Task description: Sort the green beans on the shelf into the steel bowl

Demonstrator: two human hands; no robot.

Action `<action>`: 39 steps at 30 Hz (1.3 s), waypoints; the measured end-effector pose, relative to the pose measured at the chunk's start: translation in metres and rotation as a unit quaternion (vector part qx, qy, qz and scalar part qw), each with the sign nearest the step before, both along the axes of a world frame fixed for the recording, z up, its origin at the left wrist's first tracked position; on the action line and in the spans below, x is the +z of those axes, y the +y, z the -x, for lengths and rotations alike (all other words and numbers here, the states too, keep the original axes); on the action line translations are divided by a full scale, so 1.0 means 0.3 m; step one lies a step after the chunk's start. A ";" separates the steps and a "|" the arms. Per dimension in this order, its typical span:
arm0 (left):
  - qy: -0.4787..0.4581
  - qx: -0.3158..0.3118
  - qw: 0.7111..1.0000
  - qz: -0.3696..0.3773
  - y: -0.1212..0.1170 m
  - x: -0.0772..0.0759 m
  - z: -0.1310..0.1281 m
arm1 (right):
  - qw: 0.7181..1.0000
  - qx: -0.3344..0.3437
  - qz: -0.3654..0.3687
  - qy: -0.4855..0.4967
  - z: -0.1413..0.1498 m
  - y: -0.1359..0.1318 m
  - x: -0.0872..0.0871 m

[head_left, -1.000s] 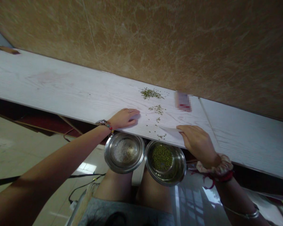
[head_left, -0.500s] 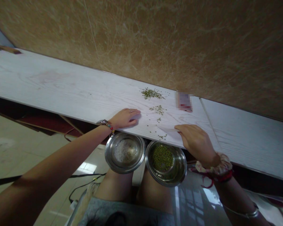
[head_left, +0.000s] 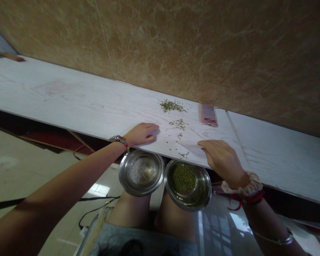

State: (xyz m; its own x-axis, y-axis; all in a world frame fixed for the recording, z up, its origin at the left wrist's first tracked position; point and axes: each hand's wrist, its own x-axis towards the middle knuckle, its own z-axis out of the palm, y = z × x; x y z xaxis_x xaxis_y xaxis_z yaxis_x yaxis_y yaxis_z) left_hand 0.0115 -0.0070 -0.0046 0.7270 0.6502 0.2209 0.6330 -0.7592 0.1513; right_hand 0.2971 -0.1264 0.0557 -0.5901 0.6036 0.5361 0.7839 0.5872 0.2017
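Note:
My left hand point(head_left: 142, 134) lies flat on the white wood-grain board point(head_left: 96, 115), fingers stretched to the right. My right hand point(head_left: 222, 156) pinches a thin, pale, flat piece point(head_left: 190, 147), paper or card by its look, its free end pointing left over the board. Near that end lie a few scattered mung beans point(head_left: 183, 155). Farther back are a loose patch of beans point(head_left: 179, 124) and a denser pile point(head_left: 172, 105). On my lap, against the board's edge, a steel bowl point(head_left: 208, 192) contains mung beans. The steel bowl point(head_left: 122, 183) to its left contains white grains.
A small flat packet-like object point(head_left: 208, 115), partly blurred out, lies near the wall at the back right. The brown marbled wall point(head_left: 160, 46) borders the board's far side. A wooden piece point(head_left: 14, 57) rests at the far left. Dark cables point(head_left: 96, 209) run at lower left.
The pale flat piece in my right hand has shifted very slightly and changed its tilt a little. My left hand, the beans and both bowls stay the same.

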 end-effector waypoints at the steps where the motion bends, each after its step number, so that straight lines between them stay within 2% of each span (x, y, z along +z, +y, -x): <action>1: 0.002 0.000 1.000 0.002 0.001 0.000 0.000 | 1.000 0.001 0.001 -0.001 -0.005 -0.005 0.002; 9: -0.003 -0.004 1.000 -0.003 0.008 -0.002 0.005 | 1.000 -0.007 0.010 -0.001 -0.027 -0.037 0.026; 20: -0.004 -0.007 1.000 -0.002 0.017 -0.006 0.006 | 1.000 0.018 0.008 -0.001 -0.028 -0.072 0.037; 30: -0.010 -0.011 1.000 -0.007 0.011 -0.005 0.006 | 1.000 0.011 0.016 0.009 0.010 -0.026 0.006; 39: -0.006 -0.007 1.000 -0.009 0.002 -0.007 0.008 | 0.999 -0.030 -0.025 0.004 -0.018 -0.009 -0.003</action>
State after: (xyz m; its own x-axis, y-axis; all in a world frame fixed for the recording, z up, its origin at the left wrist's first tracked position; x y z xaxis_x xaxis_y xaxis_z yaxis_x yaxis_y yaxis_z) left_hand 0.0091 -0.0062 -0.0067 0.7332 0.6358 0.2411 0.6209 -0.7706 0.1439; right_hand 0.3025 -0.1291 0.0550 -0.5486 0.6104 0.5714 0.8196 0.5277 0.2232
